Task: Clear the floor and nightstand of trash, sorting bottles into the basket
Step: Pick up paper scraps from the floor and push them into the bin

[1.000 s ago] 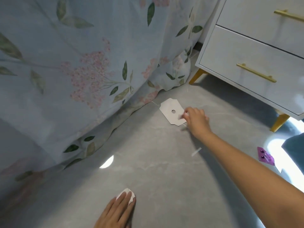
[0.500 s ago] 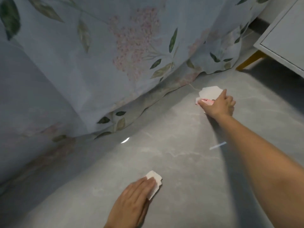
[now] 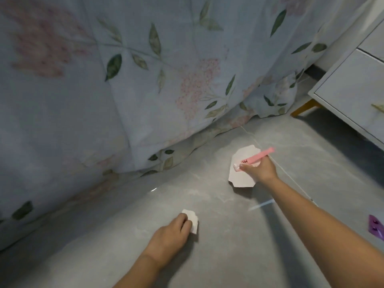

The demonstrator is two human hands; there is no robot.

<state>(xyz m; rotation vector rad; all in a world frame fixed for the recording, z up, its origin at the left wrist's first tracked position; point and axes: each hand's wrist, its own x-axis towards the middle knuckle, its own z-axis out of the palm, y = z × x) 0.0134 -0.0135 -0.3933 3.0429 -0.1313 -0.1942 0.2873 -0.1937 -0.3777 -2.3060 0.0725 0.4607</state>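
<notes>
My right hand [image 3: 259,170] grips a white card scrap [image 3: 241,177] together with a pink wrapper strip [image 3: 259,155], lifted just off the grey floor [image 3: 218,256]; its shadow lies beneath. My left hand [image 3: 170,233] rests on a small crumpled white paper [image 3: 193,222] on the floor, fingers curled over it. A thin clear straw-like strip [image 3: 260,205] lies between my arms. A purple wrapper [image 3: 376,226] lies at the right edge.
A floral bedspread [image 3: 145,80] hangs to the floor across the left and top. A white nightstand [image 3: 353,90] with yellow legs stands at the upper right. A thin seam line crosses the floor near my right hand.
My right hand has picked the white card and pink strip up from the floor and drawn them back toward me. My left hand's fingers have curled over the crumpled paper.
</notes>
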